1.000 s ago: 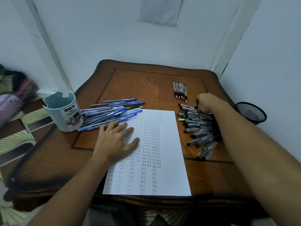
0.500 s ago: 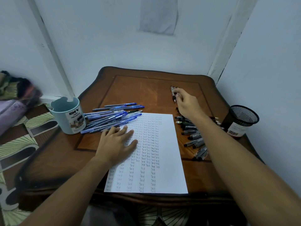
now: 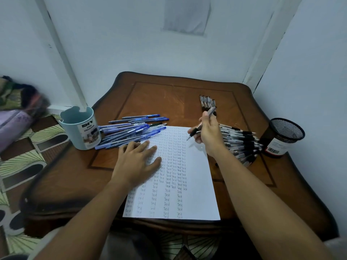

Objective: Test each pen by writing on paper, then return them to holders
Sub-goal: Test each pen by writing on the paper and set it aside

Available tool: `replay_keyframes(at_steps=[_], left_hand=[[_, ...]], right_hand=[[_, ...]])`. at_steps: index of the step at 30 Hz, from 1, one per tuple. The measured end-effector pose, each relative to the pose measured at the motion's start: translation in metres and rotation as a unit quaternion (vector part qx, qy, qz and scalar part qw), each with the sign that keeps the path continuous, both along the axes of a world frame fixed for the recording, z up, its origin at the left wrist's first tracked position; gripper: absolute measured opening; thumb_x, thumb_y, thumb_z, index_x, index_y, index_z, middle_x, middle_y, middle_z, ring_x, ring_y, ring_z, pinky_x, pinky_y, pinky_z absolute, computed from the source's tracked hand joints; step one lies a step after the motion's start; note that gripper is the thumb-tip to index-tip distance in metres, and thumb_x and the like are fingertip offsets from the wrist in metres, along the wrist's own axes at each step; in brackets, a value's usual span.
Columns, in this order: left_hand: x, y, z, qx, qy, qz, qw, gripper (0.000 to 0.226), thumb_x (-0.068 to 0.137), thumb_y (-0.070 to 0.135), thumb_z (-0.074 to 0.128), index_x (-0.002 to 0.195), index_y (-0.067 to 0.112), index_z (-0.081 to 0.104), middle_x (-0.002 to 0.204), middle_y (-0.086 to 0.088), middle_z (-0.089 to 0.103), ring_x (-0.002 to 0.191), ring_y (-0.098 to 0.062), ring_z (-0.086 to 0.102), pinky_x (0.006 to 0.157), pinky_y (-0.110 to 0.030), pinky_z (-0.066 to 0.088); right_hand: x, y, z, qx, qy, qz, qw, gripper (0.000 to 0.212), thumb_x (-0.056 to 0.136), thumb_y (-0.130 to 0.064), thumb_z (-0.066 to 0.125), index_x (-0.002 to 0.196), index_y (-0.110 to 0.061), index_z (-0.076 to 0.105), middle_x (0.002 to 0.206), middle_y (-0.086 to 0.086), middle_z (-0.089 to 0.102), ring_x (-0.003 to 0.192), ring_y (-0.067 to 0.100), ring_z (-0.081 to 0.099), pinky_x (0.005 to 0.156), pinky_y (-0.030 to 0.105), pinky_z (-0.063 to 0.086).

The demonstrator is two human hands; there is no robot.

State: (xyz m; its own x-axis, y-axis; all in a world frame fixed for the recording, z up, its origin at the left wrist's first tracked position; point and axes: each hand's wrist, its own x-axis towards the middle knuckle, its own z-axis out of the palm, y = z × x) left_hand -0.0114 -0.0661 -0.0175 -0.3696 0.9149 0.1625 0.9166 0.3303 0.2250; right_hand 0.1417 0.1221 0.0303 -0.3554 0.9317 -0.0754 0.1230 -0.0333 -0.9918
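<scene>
A white sheet of paper [image 3: 195,194] with columns of the word "Test" lies on the wooden table [image 3: 75,184]. My left hand [image 3: 137,162] rests flat on the sheet's upper left part, fingers spread. My right hand [image 3: 208,134] grips a black pen [image 3: 195,131] over the paper's top right corner, tip pointing down-left just above the sheet. A pile of blue pens [image 3: 131,132] lies left of the paper. A pile of black pens [image 3: 242,145] lies to its right, and a short row of black pens [image 3: 206,102] lies farther back.
A light blue holder [image 3: 78,128] stands at the table's left, next to the blue pens. A black mesh holder [image 3: 281,137] stands at the right edge near the wall. White walls close in behind and to the right. A patterned floor shows on the left.
My right hand has come back from the far row of black pens with one pen and now holds it over the paper's top right corner. My left hand stayed on the sheet.
</scene>
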Motion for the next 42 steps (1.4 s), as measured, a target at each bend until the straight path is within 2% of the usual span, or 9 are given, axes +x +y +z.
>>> replay_keyframes(at_steps=[3, 6, 9, 13, 18, 25, 30, 37, 42], left_hand=[[0.001, 0.0, 0.0, -0.002, -0.001, 0.003, 1.0, 0.07, 0.085, 0.071, 0.02, 0.139, 0.039, 0.052, 0.154, 0.009, 0.041, 0.133, -0.013, 0.032, 0.109, -0.041, 0.014], [0.001, 0.0, 0.001, -0.005, 0.005, 0.003, 1.0, 0.07, 0.086, 0.07, 0.019, 0.14, 0.039, 0.05, 0.155, 0.01, 0.04, 0.133, -0.013, 0.03, 0.108, -0.04, 0.012], [0.001, 0.0, 0.001, -0.003, 0.006, 0.005, 1.0, 0.07, 0.086, 0.069, 0.019, 0.14, 0.039, 0.05, 0.154, 0.01, 0.04, 0.132, -0.012, 0.03, 0.108, -0.04, 0.013], [0.0, 0.001, 0.001, 0.004, 0.0, 0.006, 1.0, 0.069, 0.085, 0.069, 0.022, 0.138, 0.038, 0.053, 0.153, 0.01, 0.042, 0.131, -0.013, 0.032, 0.107, -0.041, 0.014], [0.001, 0.001, 0.001, 0.006, 0.0, 0.007, 1.0, 0.069, 0.084, 0.069, 0.021, 0.137, 0.039, 0.054, 0.153, 0.011, 0.042, 0.129, -0.012, 0.032, 0.107, -0.042, 0.016], [0.0, 0.001, 0.001, 0.007, 0.005, 0.01, 1.0, 0.066, 0.085, 0.068, 0.024, 0.136, 0.039, 0.055, 0.152, 0.01, 0.043, 0.128, -0.012, 0.033, 0.105, -0.04, 0.013], [0.001, 0.0, 0.001, 0.005, 0.002, 0.012, 1.0, 0.069, 0.084, 0.069, 0.021, 0.137, 0.039, 0.054, 0.153, 0.01, 0.042, 0.129, -0.012, 0.032, 0.106, -0.04, 0.013], [0.001, 0.0, 0.001, -0.004, 0.003, 0.012, 1.0, 0.069, 0.085, 0.069, 0.02, 0.139, 0.039, 0.051, 0.155, 0.01, 0.039, 0.13, -0.012, 0.03, 0.106, -0.04, 0.013], [0.001, 0.001, 0.002, -0.003, 0.001, 0.01, 1.0, 0.074, 0.082, 0.071, 0.016, 0.139, 0.039, 0.052, 0.154, 0.01, 0.04, 0.13, -0.012, 0.03, 0.106, -0.04, 0.013]], right_hand=[[0.003, -0.006, -0.007, 0.003, 0.031, 0.029, 0.999, 0.013, 0.105, -0.02, 0.049, 0.113, -0.017, 0.039, 0.093, 0.019, 0.066, 0.063, 0.019, 0.065, 0.059, 0.031, 0.059], [0.003, -0.014, -0.017, 0.024, 0.029, 0.026, 0.999, 0.026, 0.097, 0.002, 0.058, 0.115, -0.009, 0.042, 0.088, 0.014, 0.059, 0.064, 0.016, 0.06, 0.059, 0.031, 0.054], [0.003, -0.018, -0.027, 0.046, 0.009, 0.003, 0.999, 0.01, 0.1, -0.003, 0.054, 0.106, -0.007, 0.046, 0.083, 0.016, 0.057, 0.064, 0.018, 0.057, 0.056, 0.033, 0.048], [0.006, -0.018, -0.036, 0.054, 0.01, 0.0, 0.999, 0.02, 0.095, 0.002, 0.057, 0.097, -0.015, 0.047, 0.09, 0.019, 0.06, 0.069, 0.02, 0.061, 0.069, 0.037, 0.054], [0.007, -0.019, -0.039, 0.068, -0.004, -0.005, 0.998, 0.021, 0.094, 0.004, 0.059, 0.095, -0.014, 0.048, 0.081, 0.014, 0.062, 0.069, 0.022, 0.06, 0.063, 0.038, 0.049], [0.003, -0.016, -0.042, 0.082, -0.023, -0.008, 0.996, 0.025, 0.094, 0.003, 0.059, 0.092, -0.019, 0.047, 0.085, 0.014, 0.064, 0.068, 0.02, 0.063, 0.07, 0.039, 0.056], [0.004, -0.015, -0.041, 0.065, -0.02, -0.015, 0.998, 0.02, 0.094, 0.002, 0.06, 0.094, -0.015, 0.049, 0.084, 0.015, 0.066, 0.07, 0.022, 0.064, 0.072, 0.042, 0.058], [0.003, -0.018, -0.04, 0.059, 0.001, -0.028, 0.998, 0.018, 0.095, 0.004, 0.057, 0.098, -0.011, 0.048, 0.087, 0.018, 0.062, 0.068, 0.019, 0.06, 0.061, 0.028, 0.052], [0.004, -0.019, -0.039, 0.084, -0.025, -0.008, 0.996, 0.022, 0.096, 0.001, 0.056, 0.095, -0.019, 0.047, 0.087, 0.008, 0.061, 0.071, 0.017, 0.06, 0.061, 0.024, 0.05]])
